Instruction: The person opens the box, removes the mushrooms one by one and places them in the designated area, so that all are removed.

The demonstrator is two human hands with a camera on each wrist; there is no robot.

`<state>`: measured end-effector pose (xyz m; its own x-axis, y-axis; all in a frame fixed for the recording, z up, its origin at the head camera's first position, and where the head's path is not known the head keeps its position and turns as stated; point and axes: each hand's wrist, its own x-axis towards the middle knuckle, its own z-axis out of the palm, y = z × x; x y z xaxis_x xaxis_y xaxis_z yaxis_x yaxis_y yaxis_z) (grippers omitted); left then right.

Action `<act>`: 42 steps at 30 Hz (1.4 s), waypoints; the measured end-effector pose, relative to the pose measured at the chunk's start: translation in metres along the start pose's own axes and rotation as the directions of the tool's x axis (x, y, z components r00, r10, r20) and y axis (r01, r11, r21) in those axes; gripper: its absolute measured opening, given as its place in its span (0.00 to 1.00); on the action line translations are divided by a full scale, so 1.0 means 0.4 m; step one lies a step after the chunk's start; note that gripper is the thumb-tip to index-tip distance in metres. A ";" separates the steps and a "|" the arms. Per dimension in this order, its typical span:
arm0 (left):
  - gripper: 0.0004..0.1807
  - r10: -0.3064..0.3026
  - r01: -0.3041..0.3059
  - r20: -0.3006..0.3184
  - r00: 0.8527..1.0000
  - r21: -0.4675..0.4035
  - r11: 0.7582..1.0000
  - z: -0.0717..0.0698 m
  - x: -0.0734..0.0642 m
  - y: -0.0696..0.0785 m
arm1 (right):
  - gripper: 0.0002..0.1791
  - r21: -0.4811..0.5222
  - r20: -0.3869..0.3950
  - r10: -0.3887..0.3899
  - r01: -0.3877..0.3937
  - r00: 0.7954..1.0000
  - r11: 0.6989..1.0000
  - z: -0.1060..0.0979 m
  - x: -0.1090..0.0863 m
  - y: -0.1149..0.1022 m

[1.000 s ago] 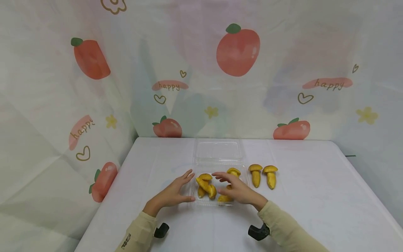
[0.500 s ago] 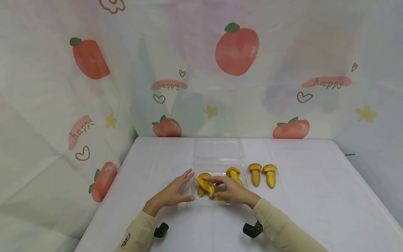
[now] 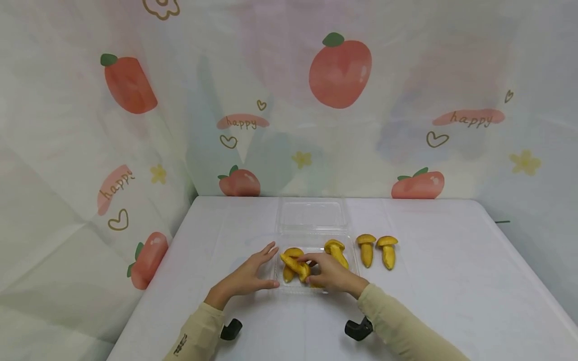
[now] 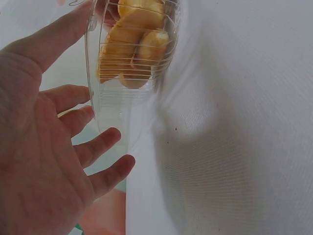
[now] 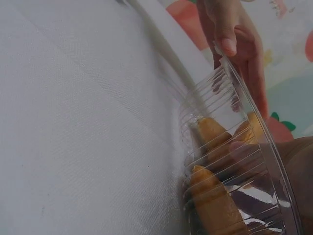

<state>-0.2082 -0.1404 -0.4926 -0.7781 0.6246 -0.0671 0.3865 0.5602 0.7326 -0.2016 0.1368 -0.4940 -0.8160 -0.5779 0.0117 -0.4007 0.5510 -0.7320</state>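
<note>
A clear plastic clamshell box (image 3: 289,289) lies with its lid folded back, yellow mushrooms inside. On the box's left side one mushroom (image 3: 291,263) lies slantwise across another. My right hand (image 3: 331,273) reaches into the box and pinches this upper mushroom between thumb and fingers; in the right wrist view the thumb (image 5: 242,149) presses against it through the clear wall. Another mushroom (image 5: 215,200) lies under that hand. My left hand (image 3: 246,276) is spread at the box's left side, thumb and fingertips at the rim (image 4: 91,98), holding no mushroom.
Two more mushrooms, one (image 3: 367,250) beside the other (image 3: 387,253), lie on the white tablecloth right of the box. The open lid (image 3: 312,215) reaches back toward the patterned cloth wall (image 3: 280,75). Black wrist devices (image 3: 358,329) hang below both sleeves.
My right hand has moved left and down into the box, and its fingers have closed in on the crossed mushroom. More of the mushroom at the box's right shows. The left hand stays still.
</note>
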 end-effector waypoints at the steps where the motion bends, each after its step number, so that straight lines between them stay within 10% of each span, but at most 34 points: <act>1: 0.49 0.002 -0.002 0.000 1.000 -0.005 1.000 0.001 0.000 0.000 | 0.25 0.005 -0.007 0.002 -0.002 1.000 1.000 0.000 -0.001 0.001; 22: 0.49 -0.028 0.028 -0.004 1.000 0.000 1.000 0.005 -0.003 0.005 | 0.19 0.299 -0.195 0.042 0.018 0.980 0.954 -0.057 -0.045 -0.024; 42: 0.49 -0.013 0.013 -0.001 1.000 -0.001 1.000 -0.001 -0.003 0.011 | 0.20 0.335 -0.219 -0.027 0.101 0.975 0.937 -0.108 -0.073 -0.001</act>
<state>-0.2056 -0.1388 -0.4891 -0.7838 0.6163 -0.0758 0.3757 0.5679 0.7324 -0.1955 0.1794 -0.4648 -0.8762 -0.4470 0.1803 -0.3183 0.2559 -0.9128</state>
